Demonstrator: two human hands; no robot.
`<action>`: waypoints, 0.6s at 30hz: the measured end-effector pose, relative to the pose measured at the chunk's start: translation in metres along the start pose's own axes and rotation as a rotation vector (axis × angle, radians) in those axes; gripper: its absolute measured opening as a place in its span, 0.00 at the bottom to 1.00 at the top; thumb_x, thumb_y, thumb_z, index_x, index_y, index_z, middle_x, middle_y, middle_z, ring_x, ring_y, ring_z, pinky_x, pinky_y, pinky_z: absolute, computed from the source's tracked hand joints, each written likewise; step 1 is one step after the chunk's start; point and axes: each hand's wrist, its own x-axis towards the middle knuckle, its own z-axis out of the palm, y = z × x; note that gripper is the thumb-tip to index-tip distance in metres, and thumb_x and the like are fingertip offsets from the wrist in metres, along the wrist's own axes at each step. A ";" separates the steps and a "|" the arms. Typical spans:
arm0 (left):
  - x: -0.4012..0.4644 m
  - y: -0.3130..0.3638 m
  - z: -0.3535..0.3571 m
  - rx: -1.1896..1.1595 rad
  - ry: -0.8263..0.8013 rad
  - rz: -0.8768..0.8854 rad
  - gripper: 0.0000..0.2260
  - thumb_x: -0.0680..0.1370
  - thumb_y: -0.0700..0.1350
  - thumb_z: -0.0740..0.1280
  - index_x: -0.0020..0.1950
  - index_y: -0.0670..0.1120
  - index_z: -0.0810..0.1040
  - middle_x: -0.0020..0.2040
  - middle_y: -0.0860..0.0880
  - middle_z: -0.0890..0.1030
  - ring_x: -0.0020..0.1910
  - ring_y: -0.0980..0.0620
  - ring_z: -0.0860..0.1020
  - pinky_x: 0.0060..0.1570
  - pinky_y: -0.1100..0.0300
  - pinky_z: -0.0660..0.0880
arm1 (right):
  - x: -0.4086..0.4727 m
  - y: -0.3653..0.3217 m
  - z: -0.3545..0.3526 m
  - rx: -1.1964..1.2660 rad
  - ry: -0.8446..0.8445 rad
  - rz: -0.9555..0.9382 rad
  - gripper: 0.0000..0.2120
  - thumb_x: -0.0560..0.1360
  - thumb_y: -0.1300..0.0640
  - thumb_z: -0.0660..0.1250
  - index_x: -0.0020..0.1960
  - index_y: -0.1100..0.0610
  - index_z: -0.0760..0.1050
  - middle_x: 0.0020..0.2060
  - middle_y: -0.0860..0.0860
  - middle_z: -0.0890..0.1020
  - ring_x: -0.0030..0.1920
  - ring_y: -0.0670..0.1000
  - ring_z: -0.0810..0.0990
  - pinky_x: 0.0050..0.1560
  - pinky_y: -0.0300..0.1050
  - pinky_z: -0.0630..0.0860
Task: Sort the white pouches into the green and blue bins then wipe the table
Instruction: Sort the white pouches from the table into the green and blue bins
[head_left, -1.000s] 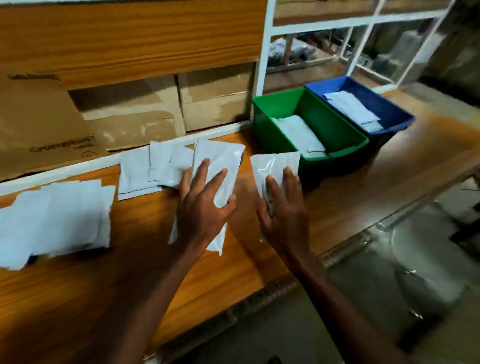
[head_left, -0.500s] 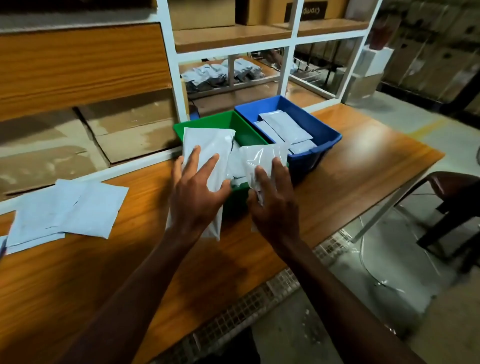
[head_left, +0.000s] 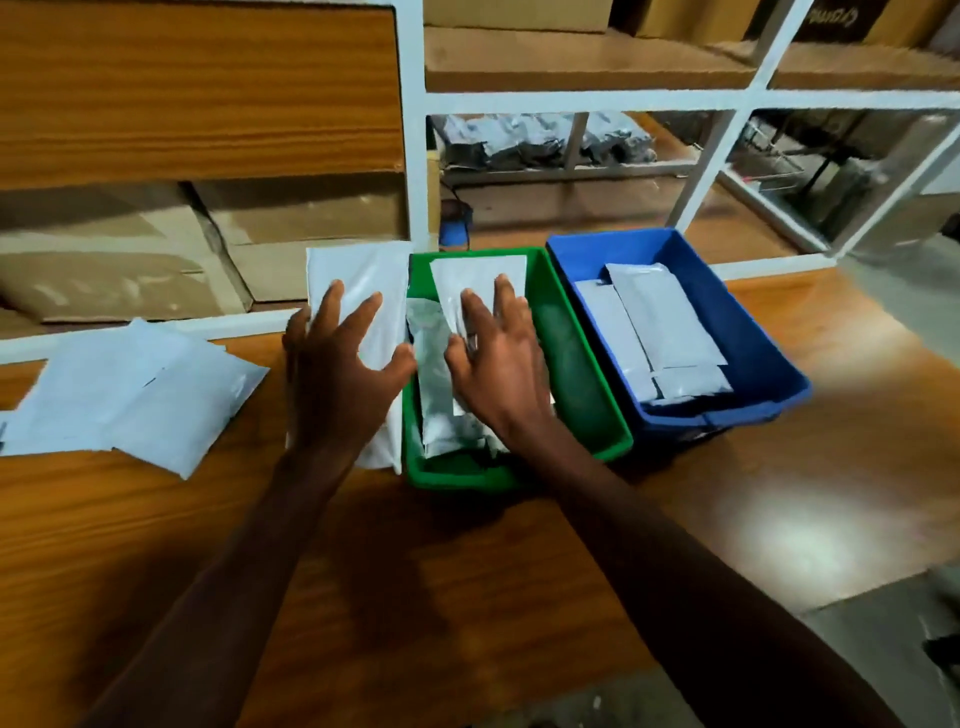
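Observation:
My left hand (head_left: 343, 374) grips a large white pouch (head_left: 363, 283), held just left of the green bin (head_left: 576, 374). Over that bin, my right hand (head_left: 493, 358) holds a smaller white pouch (head_left: 478, 280). Beneath it a silvery pouch (head_left: 434, 364) lies inside the green bin. To the right, touching it, stands the blue bin (head_left: 748, 338), holding several white pouches (head_left: 660, 322). A loose pile of white pouches (head_left: 135, 389) lies on the wooden table (head_left: 467, 561) at the left.
A white shelf frame (head_left: 413, 156) with wood panels and cardboard boxes (head_left: 291, 228) rises behind the table. More packets (head_left: 535, 140) sit on a shelf behind the bins. The table's right edge drops off to grey floor (head_left: 883, 649).
Both hands carried their pouches rightward from the table to the green bin. The right hand's pouch now hangs over the bin, the left one beside it. The camera swung right.

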 end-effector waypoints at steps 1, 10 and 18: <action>0.001 -0.003 0.001 0.019 -0.007 -0.026 0.31 0.71 0.63 0.60 0.70 0.51 0.75 0.75 0.43 0.68 0.70 0.34 0.67 0.70 0.43 0.62 | 0.009 -0.001 0.012 0.003 -0.073 0.028 0.27 0.78 0.49 0.63 0.76 0.50 0.65 0.80 0.57 0.56 0.78 0.63 0.57 0.70 0.60 0.66; -0.020 -0.007 0.002 0.095 0.069 -0.142 0.29 0.73 0.62 0.65 0.71 0.50 0.74 0.76 0.46 0.67 0.72 0.36 0.67 0.68 0.43 0.65 | 0.029 0.010 0.087 -0.143 -0.524 0.111 0.29 0.84 0.45 0.47 0.82 0.51 0.44 0.80 0.59 0.37 0.79 0.67 0.37 0.77 0.64 0.41; -0.023 0.027 -0.005 0.126 0.076 -0.154 0.29 0.73 0.62 0.64 0.73 0.52 0.73 0.78 0.47 0.64 0.74 0.37 0.63 0.69 0.42 0.65 | 0.036 0.018 0.057 -0.067 -0.651 0.105 0.32 0.83 0.38 0.46 0.82 0.49 0.42 0.80 0.58 0.35 0.79 0.62 0.35 0.76 0.67 0.39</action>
